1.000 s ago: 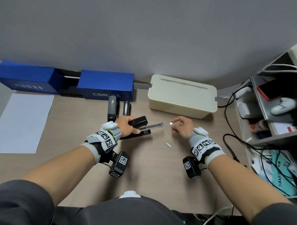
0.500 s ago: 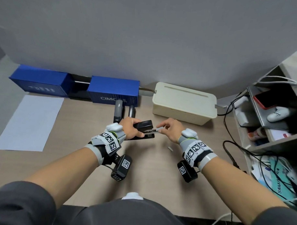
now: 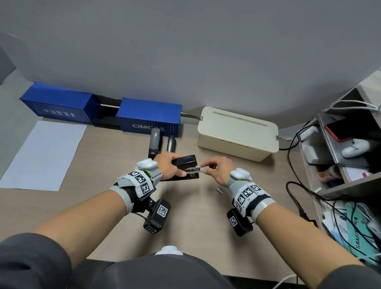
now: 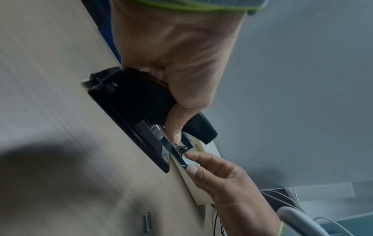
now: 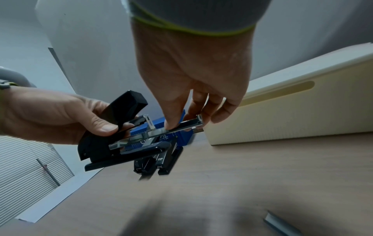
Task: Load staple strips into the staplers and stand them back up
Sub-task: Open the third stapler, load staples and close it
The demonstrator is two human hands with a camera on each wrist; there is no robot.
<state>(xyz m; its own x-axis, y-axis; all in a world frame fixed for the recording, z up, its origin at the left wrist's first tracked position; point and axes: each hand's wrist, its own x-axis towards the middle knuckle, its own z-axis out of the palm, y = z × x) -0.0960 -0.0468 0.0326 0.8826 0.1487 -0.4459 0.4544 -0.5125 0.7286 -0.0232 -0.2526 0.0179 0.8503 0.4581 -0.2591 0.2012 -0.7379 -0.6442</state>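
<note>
A black stapler point(image 3: 185, 160) lies on the wooden desk with its top cover swung up and its metal rail point(image 3: 195, 170) sticking out to the right. My left hand point(image 3: 176, 165) grips the stapler body point(image 4: 131, 99), thumb on the near side. My right hand point(image 3: 206, 168) pinches a short staple strip at the rail's front end point(image 5: 189, 123), thumb on top and fingers behind. A spare staple strip point(image 3: 219, 190) lies on the desk near my right wrist, also seen as the spare strip point(image 5: 282, 225). Two more dark staplers point(image 3: 154, 143) point(image 3: 170, 143) sit just behind.
A cream lidded box point(image 3: 237, 133) stands at the back right and two blue boxes point(image 3: 149, 117) point(image 3: 59, 103) line the wall. A white sheet of paper point(image 3: 42, 154) lies at the left. A shelf unit point(image 3: 346, 178) with black cables point(image 3: 296, 191) crowds the right edge.
My right hand has come left from the desk with the strip and now meets the stapler's rail. My left hand keeps its grip on the open stapler.
</note>
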